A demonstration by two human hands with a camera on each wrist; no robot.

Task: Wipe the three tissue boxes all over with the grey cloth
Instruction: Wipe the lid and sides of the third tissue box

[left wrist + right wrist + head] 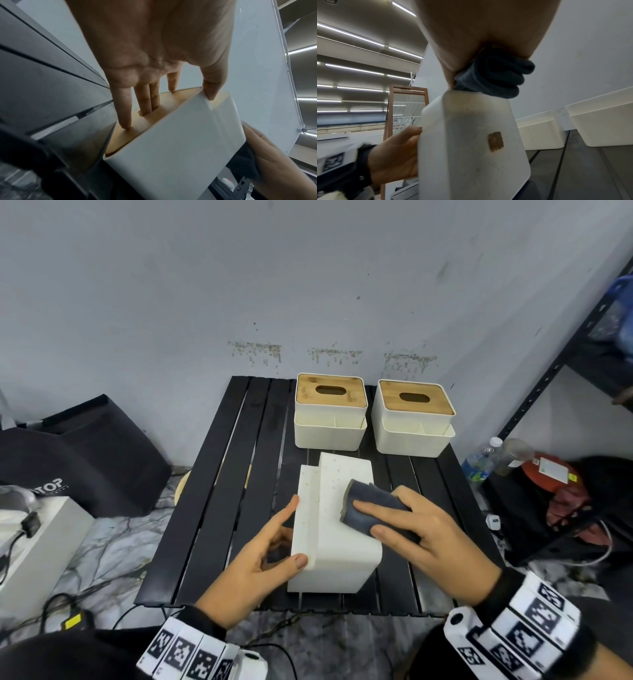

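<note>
A white tissue box lies tipped on its side near the front of the black slatted table. My left hand grips its left end, thumb on the upper face. In the left wrist view the fingers rest on the wooden lid, two of them inside the slot. My right hand holds the folded grey cloth and presses it on the box's upper face. The right wrist view shows the cloth bunched under the palm on the box. Two more boxes stand upright at the back.
A black bag and a white case sit on the floor at the left. A dark metal shelf stands at the right with bottles and clutter at its foot. Cables run across the floor near the table's front edge.
</note>
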